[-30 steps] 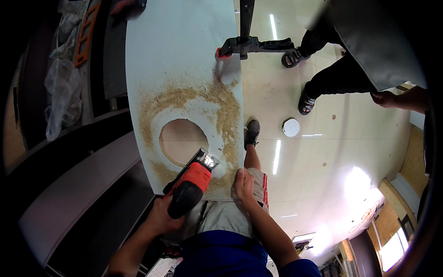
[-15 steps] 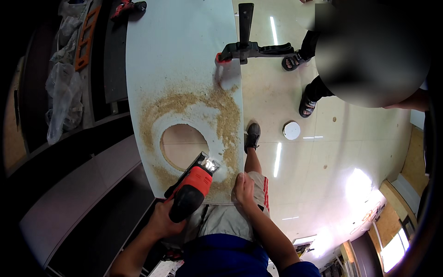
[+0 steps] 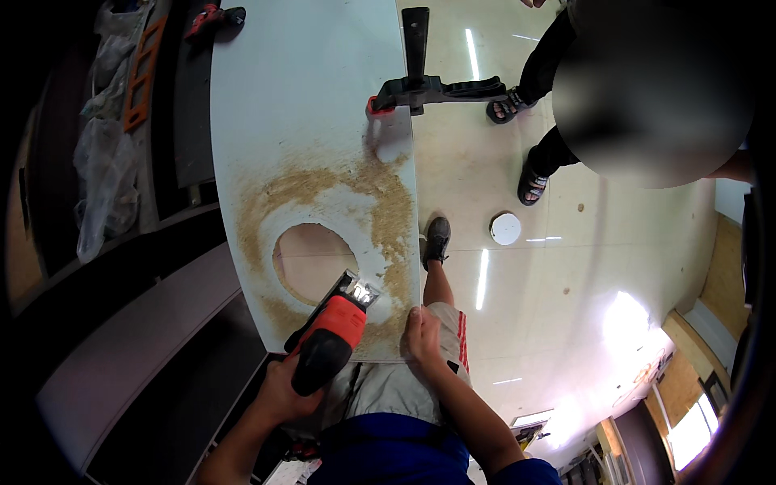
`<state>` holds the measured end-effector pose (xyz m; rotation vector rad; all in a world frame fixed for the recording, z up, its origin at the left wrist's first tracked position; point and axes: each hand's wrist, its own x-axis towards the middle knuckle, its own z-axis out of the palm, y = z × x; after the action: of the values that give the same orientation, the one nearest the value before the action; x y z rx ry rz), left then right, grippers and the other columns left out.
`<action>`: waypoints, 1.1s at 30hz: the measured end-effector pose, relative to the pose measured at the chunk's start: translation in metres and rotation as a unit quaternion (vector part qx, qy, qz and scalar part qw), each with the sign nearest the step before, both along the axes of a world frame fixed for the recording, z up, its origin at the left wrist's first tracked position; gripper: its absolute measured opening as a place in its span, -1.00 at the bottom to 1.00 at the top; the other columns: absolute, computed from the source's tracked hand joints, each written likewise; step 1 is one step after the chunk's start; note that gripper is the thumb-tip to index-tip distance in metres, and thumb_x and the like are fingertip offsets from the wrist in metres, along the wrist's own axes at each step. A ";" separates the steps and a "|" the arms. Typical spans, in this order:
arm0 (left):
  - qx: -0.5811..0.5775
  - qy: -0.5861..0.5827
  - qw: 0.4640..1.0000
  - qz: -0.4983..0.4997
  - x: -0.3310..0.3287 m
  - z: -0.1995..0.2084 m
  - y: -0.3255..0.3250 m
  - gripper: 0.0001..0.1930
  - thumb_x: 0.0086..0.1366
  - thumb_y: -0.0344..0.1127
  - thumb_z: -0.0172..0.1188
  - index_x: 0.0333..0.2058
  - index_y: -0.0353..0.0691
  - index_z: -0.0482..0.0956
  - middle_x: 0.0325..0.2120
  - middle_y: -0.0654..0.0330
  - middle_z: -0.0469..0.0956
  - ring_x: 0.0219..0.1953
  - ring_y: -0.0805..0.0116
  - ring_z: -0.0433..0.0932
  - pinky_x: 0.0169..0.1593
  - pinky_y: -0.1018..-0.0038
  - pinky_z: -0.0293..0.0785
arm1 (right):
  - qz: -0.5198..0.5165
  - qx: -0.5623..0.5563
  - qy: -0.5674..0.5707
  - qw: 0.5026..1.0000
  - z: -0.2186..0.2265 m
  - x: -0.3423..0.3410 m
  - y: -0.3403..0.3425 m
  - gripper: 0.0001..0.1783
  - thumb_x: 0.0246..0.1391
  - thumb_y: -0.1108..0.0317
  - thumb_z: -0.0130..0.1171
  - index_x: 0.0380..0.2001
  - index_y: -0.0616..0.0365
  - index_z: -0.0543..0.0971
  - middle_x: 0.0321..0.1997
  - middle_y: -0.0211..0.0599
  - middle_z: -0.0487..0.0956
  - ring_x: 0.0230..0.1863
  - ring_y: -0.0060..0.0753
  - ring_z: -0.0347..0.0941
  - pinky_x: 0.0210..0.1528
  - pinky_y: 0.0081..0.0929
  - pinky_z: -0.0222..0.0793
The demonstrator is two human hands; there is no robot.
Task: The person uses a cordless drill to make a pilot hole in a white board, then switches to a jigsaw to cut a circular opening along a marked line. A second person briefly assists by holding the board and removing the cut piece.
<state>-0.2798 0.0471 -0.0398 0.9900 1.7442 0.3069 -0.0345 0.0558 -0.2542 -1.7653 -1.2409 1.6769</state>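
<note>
My left hand [image 3: 288, 391] is wrapped round the rear of a red and black jigsaw [image 3: 346, 321]. The metal front of the saw rests at the lower right rim of a large round hole in a white board [image 3: 299, 81]. Pale brown sawdust [image 3: 390, 194] lies in a broad ring about the hole. At the board's near right corner, my right hand [image 3: 423, 336] grips the edge with curled fingers; the fingertips under it are hidden. The saw's blade cannot be made out.
A black clamp with a red pad [image 3: 414, 90] grips the board's right edge. A red and black power tool [image 3: 215, 22] lies at the far left. A white disc [image 3: 505, 229] is on the tiled floor, near another person's sandalled feet [image 3: 532, 182]. Plastic bags [image 3: 105, 186] lie leftward.
The board, clamp and floor have shifted slightly left in view. Both hands keep their holds, and the jigsaw stays at the hole's lower right rim.
</note>
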 end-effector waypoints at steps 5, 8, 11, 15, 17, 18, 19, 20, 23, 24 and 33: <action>0.019 -0.002 1.000 0.010 0.005 0.000 0.005 -0.79 -0.02 -0.50 0.28 -0.32 -0.30 0.59 -0.52 -0.02 0.62 -0.43 0.10 0.72 -0.30 0.35 0.58 | 0.003 -0.008 -0.011 1.000 -0.005 0.002 -0.004 -0.43 0.46 -0.01 -0.12 -0.48 0.28 0.41 -0.66 -0.12 0.40 -0.59 -0.23 0.36 -0.46 -0.21 0.31; 0.016 -0.009 1.000 0.015 0.004 0.000 0.004 -0.80 -0.01 -0.50 0.28 -0.34 -0.30 0.59 -0.53 0.00 0.62 -0.44 0.18 0.72 -0.31 0.37 0.57 | 0.005 -0.014 -0.014 1.000 -0.001 0.001 -0.002 -0.43 0.46 -0.01 -0.12 -0.49 0.28 0.41 -0.65 -0.07 0.41 -0.60 -0.13 0.38 -0.45 -0.17 0.31; 0.012 0.005 1.000 0.005 0.003 -0.001 0.002 -0.81 -0.01 -0.50 0.29 -0.34 -0.30 0.59 -0.53 0.02 0.62 -0.44 0.24 0.71 -0.32 0.39 0.56 | 0.013 -0.009 -0.019 1.000 0.000 0.002 0.001 -0.44 0.45 0.01 -0.12 -0.49 0.29 0.41 -0.65 -0.03 0.41 -0.59 -0.08 0.39 -0.44 -0.14 0.31; 0.021 0.001 1.000 0.016 0.003 -0.004 -0.001 -0.80 -0.01 -0.49 0.30 -0.34 -0.32 0.59 -0.54 0.02 0.62 -0.44 0.23 0.72 -0.32 0.39 0.57 | 0.012 -0.028 -0.017 0.999 0.003 0.001 0.003 -0.48 0.44 0.07 -0.12 -0.49 0.30 0.40 -0.64 0.04 0.40 -0.59 0.01 0.40 -0.44 -0.10 0.31; 0.019 0.008 1.000 0.007 0.001 -0.005 -0.002 -0.80 -0.01 -0.48 0.30 -0.34 -0.33 0.59 -0.54 0.02 0.62 -0.44 0.23 0.73 -0.32 0.38 0.58 | 0.016 -0.029 -0.024 0.999 0.005 0.000 0.005 -0.50 0.43 0.11 -0.12 -0.50 0.30 0.40 -0.63 0.08 0.40 -0.59 0.08 0.40 -0.43 -0.08 0.30; 0.014 0.010 1.000 0.006 0.001 -0.004 -0.001 -0.80 -0.01 -0.47 0.30 -0.34 -0.33 0.59 -0.54 0.02 0.62 -0.44 0.24 0.73 -0.32 0.38 0.58 | 0.019 -0.026 -0.026 0.999 0.005 0.000 0.004 -0.52 0.42 0.13 -0.11 -0.50 0.30 0.40 -0.63 0.10 0.40 -0.59 0.12 0.41 -0.43 -0.07 0.30; 0.009 0.011 1.000 0.005 0.001 -0.004 -0.001 -0.79 -0.01 -0.47 0.30 -0.33 -0.33 0.59 -0.54 0.01 0.62 -0.43 0.24 0.73 -0.32 0.38 0.58 | 0.022 -0.024 -0.029 0.999 0.006 0.001 0.005 -0.53 0.42 0.14 -0.11 -0.50 0.30 0.40 -0.63 0.11 0.40 -0.58 0.16 0.41 -0.43 -0.06 0.30; 0.004 0.013 1.000 0.004 0.002 -0.004 -0.001 -0.79 -0.01 -0.46 0.30 -0.33 -0.33 0.59 -0.55 0.01 0.63 -0.43 0.24 0.73 -0.32 0.37 0.58 | 0.022 -0.023 -0.031 0.999 0.007 0.001 0.006 -0.54 0.41 0.15 -0.10 -0.50 0.30 0.41 -0.63 0.12 0.41 -0.58 0.18 0.41 -0.43 -0.05 0.31; 0.015 0.018 1.000 0.005 0.002 -0.005 -0.003 -0.77 0.00 -0.44 0.31 -0.31 -0.33 0.60 -0.54 0.00 0.63 -0.42 0.25 0.74 -0.31 0.38 0.58 | 0.024 -0.020 -0.035 0.999 0.008 0.000 0.008 -0.56 0.39 0.19 -0.08 -0.51 0.30 0.41 -0.64 0.14 0.41 -0.58 0.22 0.42 -0.43 -0.04 0.31; 0.007 0.017 1.000 0.006 0.002 -0.005 -0.003 -0.76 -0.01 -0.43 0.31 -0.30 -0.33 0.60 -0.53 -0.01 0.63 -0.41 0.24 0.74 -0.30 0.38 0.58 | 0.024 -0.018 -0.036 0.999 0.007 0.000 0.008 -0.56 0.39 0.19 -0.08 -0.52 0.30 0.41 -0.64 0.14 0.42 -0.58 0.23 0.43 -0.43 -0.04 0.31; -0.008 0.042 0.999 0.028 0.008 -0.003 -0.002 -0.67 -0.01 -0.41 0.30 -0.20 -0.34 0.62 -0.47 -0.06 0.66 -0.30 0.08 0.76 -0.27 0.33 0.60 | 0.017 -0.029 -0.031 0.999 0.005 0.001 0.006 -0.56 0.39 0.19 -0.08 -0.52 0.30 0.40 -0.65 0.11 0.41 -0.60 0.16 0.42 -0.44 -0.06 0.31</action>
<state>-0.2719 0.0453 -0.0433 0.9555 1.8497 0.2919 -0.0331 0.0619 -0.2488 -1.8532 -1.2678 1.7062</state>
